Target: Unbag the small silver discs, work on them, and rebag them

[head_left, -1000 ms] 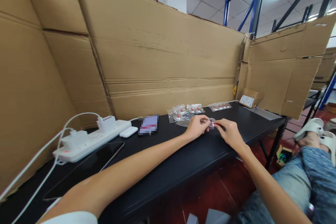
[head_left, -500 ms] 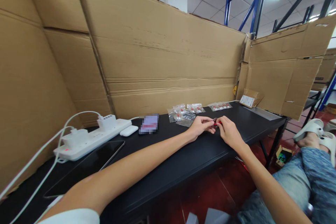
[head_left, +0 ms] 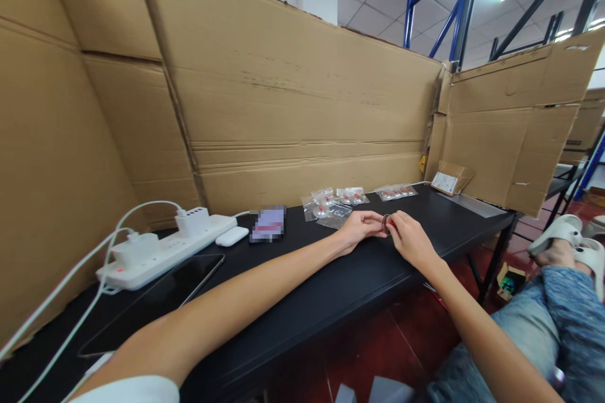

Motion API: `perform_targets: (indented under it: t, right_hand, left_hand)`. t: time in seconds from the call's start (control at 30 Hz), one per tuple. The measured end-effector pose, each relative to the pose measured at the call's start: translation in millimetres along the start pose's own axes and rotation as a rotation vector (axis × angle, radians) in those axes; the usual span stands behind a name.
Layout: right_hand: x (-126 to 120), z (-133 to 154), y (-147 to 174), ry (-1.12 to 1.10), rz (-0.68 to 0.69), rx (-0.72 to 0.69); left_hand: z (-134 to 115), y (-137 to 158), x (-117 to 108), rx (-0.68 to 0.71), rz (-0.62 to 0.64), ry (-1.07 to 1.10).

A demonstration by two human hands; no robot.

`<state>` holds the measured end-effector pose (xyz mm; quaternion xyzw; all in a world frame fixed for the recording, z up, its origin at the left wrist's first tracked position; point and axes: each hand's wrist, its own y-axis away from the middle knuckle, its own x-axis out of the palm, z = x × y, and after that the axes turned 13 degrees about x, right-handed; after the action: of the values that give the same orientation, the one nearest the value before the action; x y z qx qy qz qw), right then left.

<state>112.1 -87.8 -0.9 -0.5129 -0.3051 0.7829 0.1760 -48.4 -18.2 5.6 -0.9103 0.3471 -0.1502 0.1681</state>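
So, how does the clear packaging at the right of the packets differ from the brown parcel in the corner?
The clear packaging is see-through, with red bits showing inside; the brown parcel is opaque.
The clear packaging lies low, while the brown parcel looks bulkier and stands higher.
The brown parcel shows a white label; none is visible on the clear packaging.
Both are on the black table.

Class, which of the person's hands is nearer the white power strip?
Left. The left hand is to the right of the power strip; the right hand is farther right.
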Motion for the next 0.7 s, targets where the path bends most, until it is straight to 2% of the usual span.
perform_targets:
  t: [0.2, 0.33, 0.4, 0.47, 0.57, 0.7]
  right_hand:
    - [-5.5, 0.7, 0.5, -0.236, 0.033, 0.001]
    - [-3.1, -5.5, -2.7, -0.415, 0.07, 0.125]
    - [-0.8, -10.0, -4.8, -0.568, 0.143, 0.232]
    - [0.1, -13.8, -6.5, -0.721, 0.289, 0.303]
    - [-2.0, -16.5, -8.2, -0.845, 0.485, 0.31]
    - [-5.5, -15.4, -9.0, -0.94, 0.562, 0.292]
  left_hand:
    - [1.6, -1.1, -2.0, 0.038, -0.022, -0.055]
    - [1.8, -1.7, -2.1, 0.018, -0.005, -0.073]
    - [2.3, -2.2, -2.1, 0.014, 0.017, -0.083]
    - [3.3, -2.8, -2.1, 0.026, 0.039, -0.101]
    - [5.3, -3.6, -2.2, 0.06, 0.056, -0.134]
    - [8.2, -4.1, -2.3, 0.091, 0.023, -0.187]
